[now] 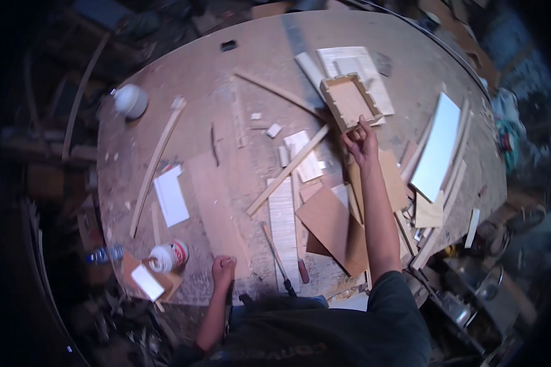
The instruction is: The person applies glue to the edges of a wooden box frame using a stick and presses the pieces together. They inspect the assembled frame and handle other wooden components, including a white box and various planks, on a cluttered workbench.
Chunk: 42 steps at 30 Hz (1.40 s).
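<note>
right arm (381,226) extended toward twelve o'clock; right hand (362,142) at two o'clock, gripping; left hand (223,270) curled, at seven o'clock.

My bench (190,79) fairly bright, surroundings v. dim. Glare on pale panel (438,147), R side; dk shadow beside my R forearm (379,214). Fisheye bows bench edge, corners blk; detail soft.
</note>
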Tool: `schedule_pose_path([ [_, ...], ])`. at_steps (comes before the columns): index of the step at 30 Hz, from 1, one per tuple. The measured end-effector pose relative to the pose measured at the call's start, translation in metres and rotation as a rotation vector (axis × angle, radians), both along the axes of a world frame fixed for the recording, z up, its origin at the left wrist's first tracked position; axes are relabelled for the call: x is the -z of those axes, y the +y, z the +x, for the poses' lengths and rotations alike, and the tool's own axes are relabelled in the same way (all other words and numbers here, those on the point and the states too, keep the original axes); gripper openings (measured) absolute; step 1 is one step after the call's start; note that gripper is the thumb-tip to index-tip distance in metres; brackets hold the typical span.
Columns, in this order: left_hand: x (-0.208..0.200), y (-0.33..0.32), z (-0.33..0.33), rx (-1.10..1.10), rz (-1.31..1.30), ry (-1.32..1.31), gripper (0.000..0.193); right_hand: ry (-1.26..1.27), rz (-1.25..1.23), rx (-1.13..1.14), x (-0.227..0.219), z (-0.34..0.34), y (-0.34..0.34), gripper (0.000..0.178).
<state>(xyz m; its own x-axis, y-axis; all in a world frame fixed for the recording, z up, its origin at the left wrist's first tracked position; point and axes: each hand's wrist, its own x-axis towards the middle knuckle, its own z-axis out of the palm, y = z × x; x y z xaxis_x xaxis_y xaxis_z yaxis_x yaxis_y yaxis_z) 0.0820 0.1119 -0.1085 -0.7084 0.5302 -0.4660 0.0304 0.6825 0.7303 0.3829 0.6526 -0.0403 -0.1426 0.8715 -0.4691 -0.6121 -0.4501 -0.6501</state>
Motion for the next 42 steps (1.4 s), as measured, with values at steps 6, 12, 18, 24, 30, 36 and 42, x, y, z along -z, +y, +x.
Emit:
schedule_pose_path([
  [6, -0.005, -0.001, -0.003, -0.030, 0.260, -0.103, 0.026, 0.020, -0.014, -0.491, -0.020, -0.145, -0.117, 0.023],
  [12, -0.111, 0.025, -0.017, -0.371, 0.620, -0.598, 0.053, 0.048, -0.046, -0.728, -0.061, -0.206, -0.256, 0.043],
  [18, -0.182, -0.018, -0.037, -0.228, 0.615, -0.582, 0.062, -0.076, -0.027, -0.958, -0.109, -0.192, -0.315, 0.060],
  [24, -0.243, -0.090, -0.051, -0.221, 0.638, -0.555, 0.051, -0.136, 0.146, -1.167, -0.158, -0.215, -0.391, 0.062],
  [30, -0.269, -0.212, -0.099, -0.586, 0.834, -0.350, 0.049, 0.203, 0.059, -1.338, -0.148, -0.245, -0.467, 0.070],
  [36, -0.234, -0.226, -0.250, -0.788, 0.736, -0.167, 0.040, -0.003, -0.010, -1.321, -0.126, -0.283, -0.528, 0.062],
  [42, -0.129, -0.144, -0.419, -0.744, 0.750, -0.246, 0.052, -0.257, -0.002, -1.283, -0.091, -0.295, -0.566, 0.050],
])
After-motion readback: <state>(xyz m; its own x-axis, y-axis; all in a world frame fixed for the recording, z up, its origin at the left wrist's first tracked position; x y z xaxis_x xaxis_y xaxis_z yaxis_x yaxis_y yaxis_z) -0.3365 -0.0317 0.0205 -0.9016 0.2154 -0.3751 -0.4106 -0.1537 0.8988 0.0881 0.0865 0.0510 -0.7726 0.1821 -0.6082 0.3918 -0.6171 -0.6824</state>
